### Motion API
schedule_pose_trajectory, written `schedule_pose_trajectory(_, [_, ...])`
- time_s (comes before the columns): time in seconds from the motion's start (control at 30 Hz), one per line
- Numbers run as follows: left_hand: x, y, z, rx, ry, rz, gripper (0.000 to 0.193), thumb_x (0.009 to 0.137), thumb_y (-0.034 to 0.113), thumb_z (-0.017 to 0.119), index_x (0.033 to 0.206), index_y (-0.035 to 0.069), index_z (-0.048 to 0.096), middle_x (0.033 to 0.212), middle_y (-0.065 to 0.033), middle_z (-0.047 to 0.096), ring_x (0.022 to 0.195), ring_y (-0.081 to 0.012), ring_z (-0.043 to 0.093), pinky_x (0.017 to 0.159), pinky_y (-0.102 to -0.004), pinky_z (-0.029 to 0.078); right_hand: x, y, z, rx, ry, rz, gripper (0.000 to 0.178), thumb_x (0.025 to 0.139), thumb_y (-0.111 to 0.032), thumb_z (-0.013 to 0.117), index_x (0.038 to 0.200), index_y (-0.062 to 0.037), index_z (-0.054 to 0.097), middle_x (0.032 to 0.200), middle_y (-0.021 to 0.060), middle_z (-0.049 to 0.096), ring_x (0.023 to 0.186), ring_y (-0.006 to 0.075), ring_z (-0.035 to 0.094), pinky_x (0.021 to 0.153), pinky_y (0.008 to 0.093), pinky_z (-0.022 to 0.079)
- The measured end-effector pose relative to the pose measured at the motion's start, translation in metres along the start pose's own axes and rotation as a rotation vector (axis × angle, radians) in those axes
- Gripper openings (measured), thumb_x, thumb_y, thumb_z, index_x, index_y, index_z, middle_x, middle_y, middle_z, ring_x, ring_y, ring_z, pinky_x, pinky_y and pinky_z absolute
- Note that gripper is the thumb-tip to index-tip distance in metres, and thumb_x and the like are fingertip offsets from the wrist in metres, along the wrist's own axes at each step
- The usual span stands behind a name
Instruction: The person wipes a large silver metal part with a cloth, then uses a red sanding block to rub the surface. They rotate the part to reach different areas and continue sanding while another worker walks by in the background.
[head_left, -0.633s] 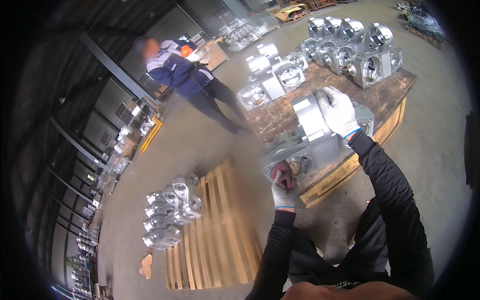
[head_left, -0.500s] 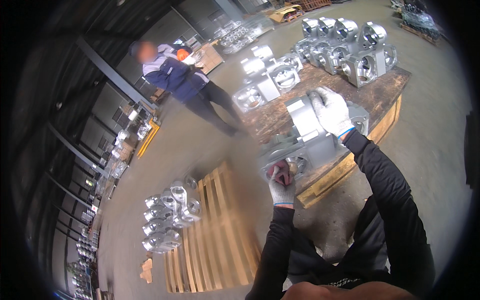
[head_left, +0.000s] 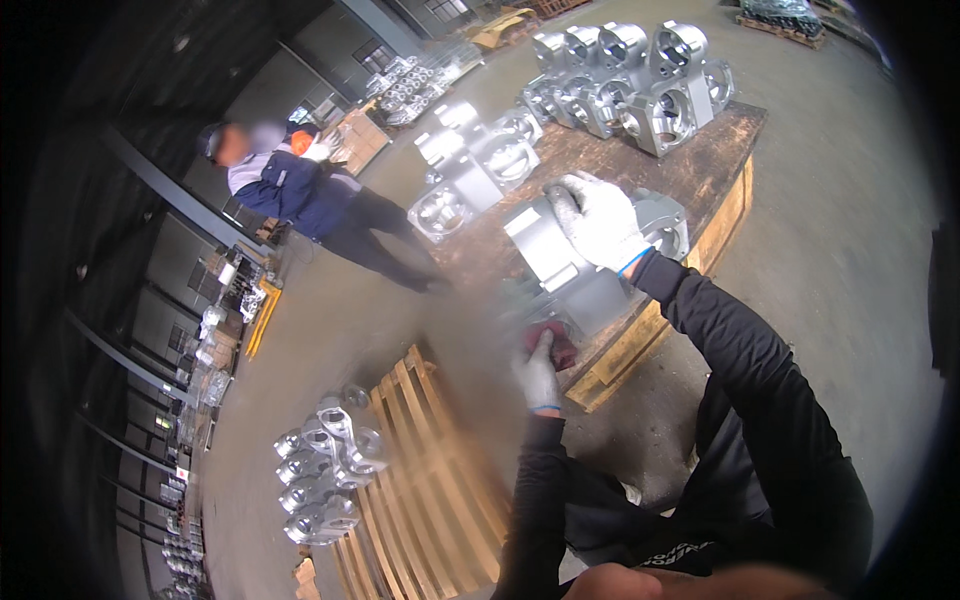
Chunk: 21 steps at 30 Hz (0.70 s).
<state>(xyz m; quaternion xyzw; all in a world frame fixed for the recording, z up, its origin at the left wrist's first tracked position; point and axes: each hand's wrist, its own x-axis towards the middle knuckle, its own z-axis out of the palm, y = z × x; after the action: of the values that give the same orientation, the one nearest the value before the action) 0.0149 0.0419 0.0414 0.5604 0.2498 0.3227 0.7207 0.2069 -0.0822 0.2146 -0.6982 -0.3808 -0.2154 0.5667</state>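
Note:
A silvery machined metal casting [head_left: 590, 300] with round bores sits near the front edge of the wooden-topped bench [head_left: 735, 130]. My right hand [head_left: 600, 220], in a pale knit glove, grips its top with the fingers bent over the upper face. Low at the casting's near left side, my left hand [head_left: 538, 375], gloved too, is closed on a folded dark red pad [head_left: 552, 345]. The pad lies against or just beside the casting's lower end; blur hides the exact contact.
More castings [head_left: 660, 100] stand at the bench's far end, and another [head_left: 475, 165] is at its left. A slatted wooden pallet [head_left: 425, 470] with stacked castings [head_left: 325, 460] is on the floor at lower left. A person [head_left: 300, 190] in dark blue workwear stands beyond.
The whole view has shifted, so the bench and hands appear further left. My left hand and the pad have moved lower along the casting's near side. My right hand stays on top.

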Motion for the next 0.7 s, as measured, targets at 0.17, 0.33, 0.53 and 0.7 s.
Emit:
schedule_pose_trajectory(0.17, [0.025,-0.030,-0.004,0.811,-0.049,0.482,0.026,0.098,0.023,0.070,0.120,0.009,0.066,0.102,-0.0082,0.073,0.087,-0.0240,0.070,0.074,-0.0411,0.057,0.002,-0.001,0.000,-0.007,0.023,-0.042,0.026,0.103,-0.024,0.061,0.111,-0.0043,0.075,0.105,0.0212,0.072,0.097,0.0437,0.070,0.085,0.0492,0.056])
schedule_pose_trajectory(0.33, [0.029,-0.052,-0.021,1.542,-0.044,0.592,0.019,0.083,0.014,0.075,0.102,0.017,0.075,0.100,-0.0095,0.073,0.101,-0.0317,0.069,0.088,-0.0458,0.054,0.002,-0.001,-0.002,0.008,0.013,-0.040,0.024,0.101,-0.023,0.062,0.109,-0.0041,0.075,0.107,0.0202,0.073,0.099,0.0429,0.071,0.085,0.0475,0.057])
schedule_pose_trajectory(0.53, [0.037,-0.071,-0.027,1.484,0.018,0.749,0.032,0.091,0.033,0.068,0.117,0.015,0.068,0.105,-0.0070,0.072,0.095,-0.0318,0.070,0.082,-0.0465,0.056,-0.001,0.000,-0.005,0.010,0.014,0.001,0.029,0.098,-0.028,0.064,0.115,-0.0066,0.073,0.110,0.0208,0.073,0.101,0.0426,0.071,0.089,0.0485,0.057])
schedule_pose_trajectory(0.7, [0.032,-0.022,-0.029,1.125,-0.131,0.405,0.049,0.102,0.046,0.064,0.134,0.008,0.063,0.112,-0.0071,0.070,0.092,-0.0300,0.071,0.083,-0.0454,0.058,0.001,0.001,-0.001,-0.030,0.002,-0.016,0.030,0.100,-0.031,0.062,0.120,-0.0121,0.073,0.110,0.0174,0.074,0.100,0.0392,0.071,0.090,0.0485,0.057])
